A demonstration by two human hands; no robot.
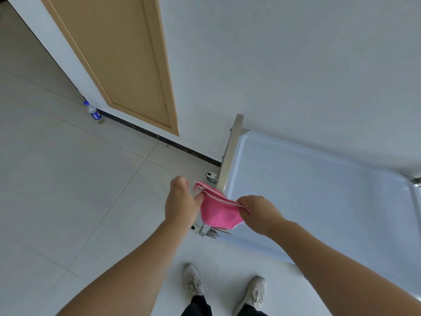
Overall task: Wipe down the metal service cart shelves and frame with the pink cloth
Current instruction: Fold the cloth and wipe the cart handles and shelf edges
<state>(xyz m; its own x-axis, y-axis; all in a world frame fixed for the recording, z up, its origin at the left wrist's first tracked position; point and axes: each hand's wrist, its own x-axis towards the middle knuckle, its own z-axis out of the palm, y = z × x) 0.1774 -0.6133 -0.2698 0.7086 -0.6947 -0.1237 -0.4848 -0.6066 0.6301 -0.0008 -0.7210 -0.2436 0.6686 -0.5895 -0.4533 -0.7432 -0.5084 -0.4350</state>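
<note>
The pink cloth (218, 213) hangs folded between my two hands, its pale edge strip stretched along the top. My left hand (182, 201) pinches the cloth's left end. My right hand (257, 213) pinches its right end. Both hands hover over the near left corner of the metal service cart. The cart's top shelf (319, 192) is a pale shiny tray with a raised rim. A flat metal handle bar (230, 153) runs along its left side. Below the cloth a castor and lower frame part (206, 231) show.
The cart stands against a white wall (296, 65). A tan wooden door (123, 65) is to the left, with a small blue-capped bottle (92, 110) on the floor beside the dark skirting. My two shoes (225, 288) stand on the pale tiled floor (68, 190).
</note>
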